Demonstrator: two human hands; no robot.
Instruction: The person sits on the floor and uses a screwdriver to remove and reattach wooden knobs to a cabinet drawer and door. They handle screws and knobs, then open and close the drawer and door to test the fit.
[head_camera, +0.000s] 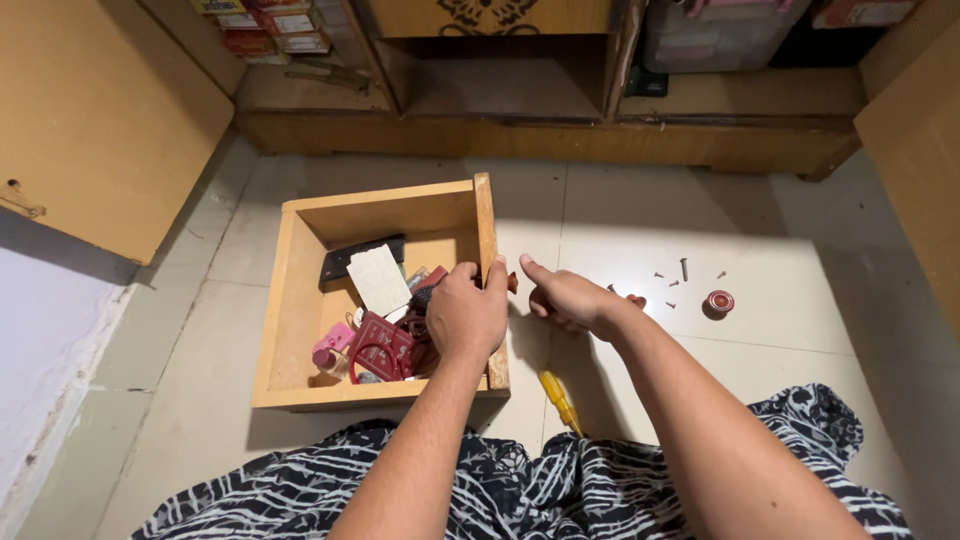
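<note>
On tiled floor (640, 215), wooden drawer (300, 300), 2 hands at its side, scattered screws (684, 270)

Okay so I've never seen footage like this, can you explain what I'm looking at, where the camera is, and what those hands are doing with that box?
There is no machine here, just a person sitting on a tiled floor. The single picture comes from a camera worn on their head, looking down over their arms. The left hand grips the right wall of a wooden drawer that sits on the floor, filled with small odds and ends. The right hand hovers just beside that wall; whether it holds anything is hard to tell. Nearby on the floor lie a few screws, a small round red object and a yellow-handled screwdriver.
</note>
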